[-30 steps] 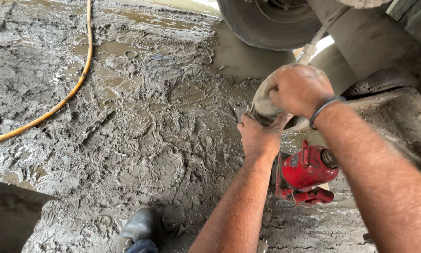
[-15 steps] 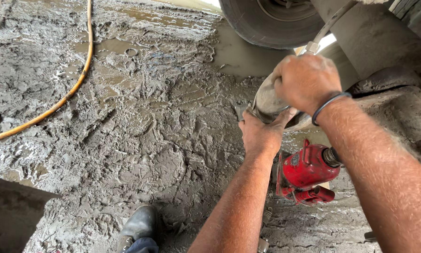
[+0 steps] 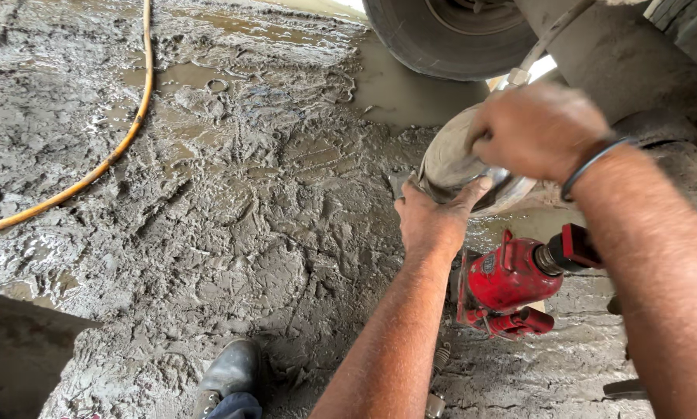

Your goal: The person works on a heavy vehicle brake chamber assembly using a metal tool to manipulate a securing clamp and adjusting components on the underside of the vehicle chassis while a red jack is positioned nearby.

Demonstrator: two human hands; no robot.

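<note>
Two hands are on one round, muddy metal part (image 3: 461, 167) that hangs under the vehicle, near the far right edge of the muddy ground (image 3: 232, 217). The left hand (image 3: 434, 217) pushes up on it from below, with its fingers and thumb spread around the bottom. The right hand (image 3: 539, 128) is closed over the top of the part and grips it. One dark band (image 3: 593, 163) goes around the right wrist. One red jack (image 3: 511, 283) stands on the mud just below the two hands. One big tire (image 3: 442, 35) sits at the far edge. One yellow hose (image 3: 104, 159) curves over the mud on the left side. One muddy boot (image 3: 228, 372) shows at the near edge.
</note>
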